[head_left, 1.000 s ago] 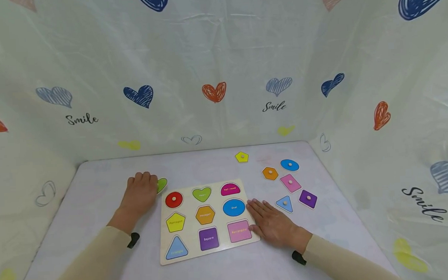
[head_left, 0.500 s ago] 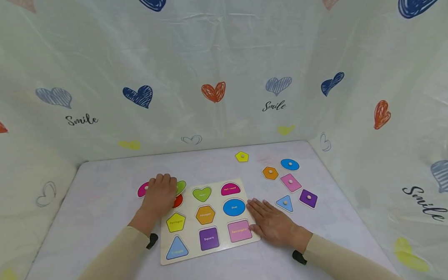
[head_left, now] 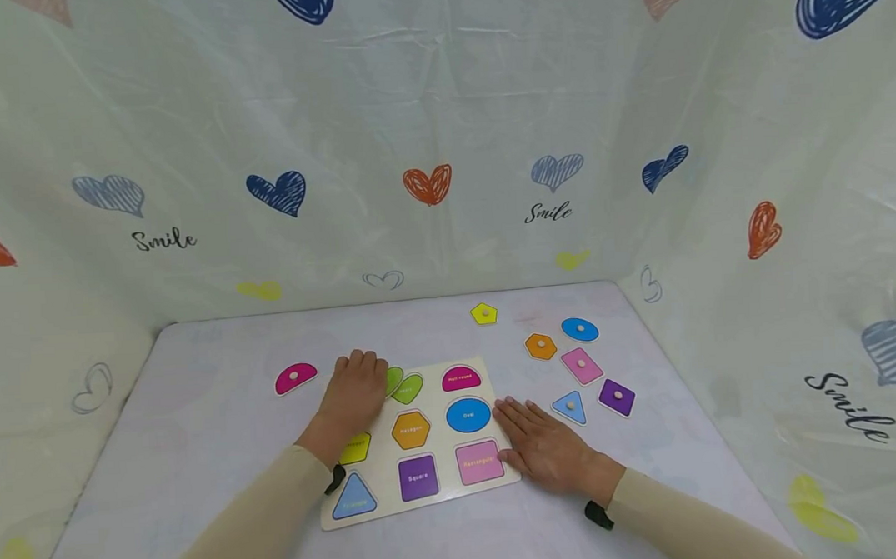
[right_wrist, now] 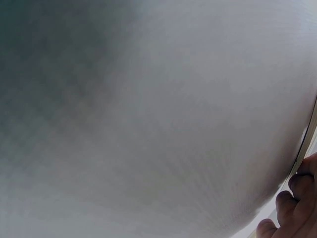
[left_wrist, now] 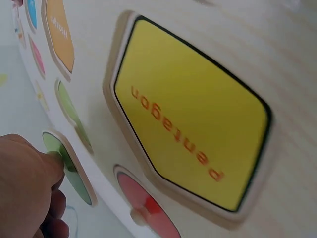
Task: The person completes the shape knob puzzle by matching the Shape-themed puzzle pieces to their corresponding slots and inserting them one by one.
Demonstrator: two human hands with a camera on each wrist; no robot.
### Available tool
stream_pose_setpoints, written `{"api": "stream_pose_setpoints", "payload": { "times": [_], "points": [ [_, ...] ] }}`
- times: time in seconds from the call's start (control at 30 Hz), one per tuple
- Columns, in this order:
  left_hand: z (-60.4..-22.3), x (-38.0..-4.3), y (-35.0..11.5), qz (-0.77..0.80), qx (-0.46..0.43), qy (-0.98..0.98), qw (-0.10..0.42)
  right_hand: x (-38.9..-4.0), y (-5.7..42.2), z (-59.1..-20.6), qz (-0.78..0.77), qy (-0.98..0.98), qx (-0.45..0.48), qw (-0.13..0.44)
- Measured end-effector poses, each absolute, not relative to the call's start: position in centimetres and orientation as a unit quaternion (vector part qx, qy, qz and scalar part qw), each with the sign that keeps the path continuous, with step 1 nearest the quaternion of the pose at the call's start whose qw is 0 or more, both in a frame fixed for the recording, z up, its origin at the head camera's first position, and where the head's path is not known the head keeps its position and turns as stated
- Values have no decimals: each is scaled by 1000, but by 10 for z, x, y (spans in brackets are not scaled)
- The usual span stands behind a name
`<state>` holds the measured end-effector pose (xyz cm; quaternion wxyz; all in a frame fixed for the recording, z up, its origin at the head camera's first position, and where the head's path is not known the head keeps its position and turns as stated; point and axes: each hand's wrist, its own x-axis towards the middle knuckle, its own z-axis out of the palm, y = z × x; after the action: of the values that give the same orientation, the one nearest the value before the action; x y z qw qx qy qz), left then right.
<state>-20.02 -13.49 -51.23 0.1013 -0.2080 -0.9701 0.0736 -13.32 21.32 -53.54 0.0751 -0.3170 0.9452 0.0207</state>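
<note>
My left hand (head_left: 354, 398) is over the upper left of a wooden shape puzzle board (head_left: 446, 473). Thumb and fingers pinch the knob of a green heart puzzle piece (left_wrist: 77, 176), seen tilted in the left wrist view. In the head view the piece overlaps the board's printed green heart recess (head_left: 410, 389). The red circle piece (left_wrist: 151, 203) sits in the board, hidden behind the hand in the head view. My right hand (head_left: 549, 452) lies with straight fingers along the board's right edge, thumb near the pink rectangle recess (head_left: 480, 461). The right wrist view shows mostly blurred tabletop and curved fingertips.
A magenta half-round piece (head_left: 296, 378) lies left of the board. Behind and right are yellow pentagon (head_left: 483, 314), orange hexagon (head_left: 538, 347), blue oval (head_left: 579, 330), pink rectangle (head_left: 581, 366), light-blue triangle (head_left: 569, 407) and purple square (head_left: 617, 397) pieces. A printed curtain (head_left: 491, 244) encloses the white table.
My left hand has carried the green heart piece rightward from beside the board to its heart recess, uncovering the magenta half-round piece. My right hand has stayed at the board's edge.
</note>
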Motion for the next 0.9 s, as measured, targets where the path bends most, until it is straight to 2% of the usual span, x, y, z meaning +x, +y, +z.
{"api": "stream_pose_setpoints", "payload": {
  "times": [0.47,0.9],
  "points": [
    [-514,-203,-111,79,-210,-973,56,-133,214,-537,20,945,-316,83],
    [-518,-207,-104,92,-209,-973,35,-134,214,-538,17,946,-312,88]
  ]
}}
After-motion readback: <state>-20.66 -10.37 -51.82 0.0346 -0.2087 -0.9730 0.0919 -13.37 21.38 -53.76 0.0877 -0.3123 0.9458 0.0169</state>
